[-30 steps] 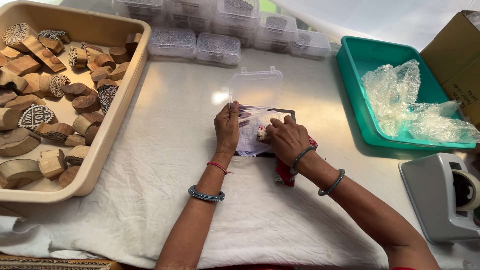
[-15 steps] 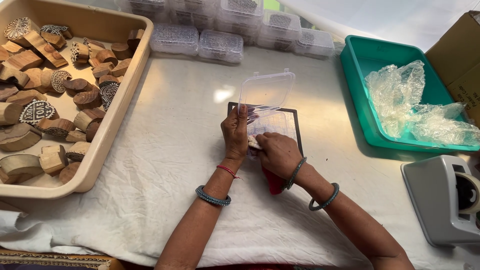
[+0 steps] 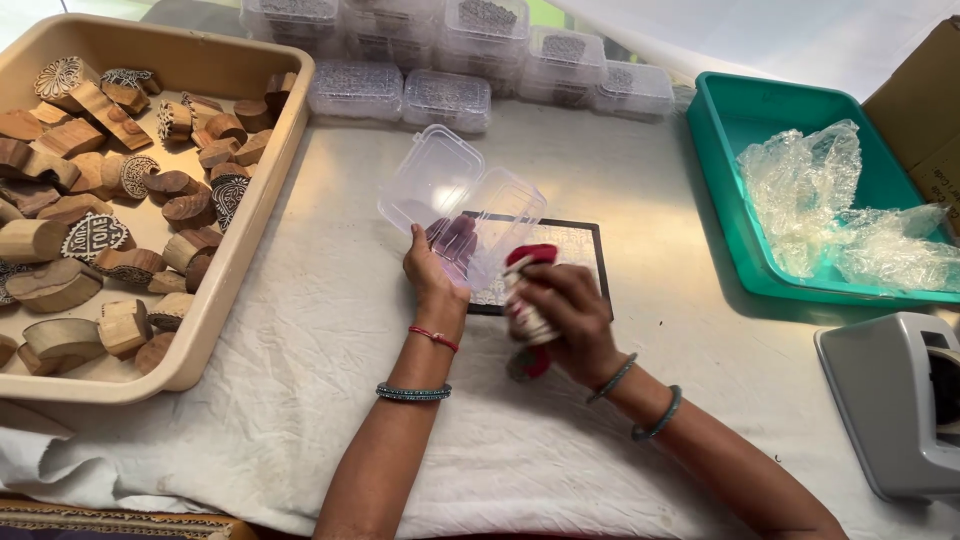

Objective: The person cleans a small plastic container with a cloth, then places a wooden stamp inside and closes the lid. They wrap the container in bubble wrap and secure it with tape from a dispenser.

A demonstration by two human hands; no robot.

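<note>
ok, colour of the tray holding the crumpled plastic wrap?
Teal green tray, clear plastic wrap inside; head view shows it.

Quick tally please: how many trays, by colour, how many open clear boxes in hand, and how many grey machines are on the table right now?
Beige tray: 1
Green tray: 1
Open clear box, held up by the left hand: 1
Grey machine: 1
Total: 4

Bright, even daylight; soft shadows; overexposed top right corner; slight motion blur

Clear lidded boxes (image 3: 400, 90) along table back; brown carton (image 3: 925, 100) far right.
</note>
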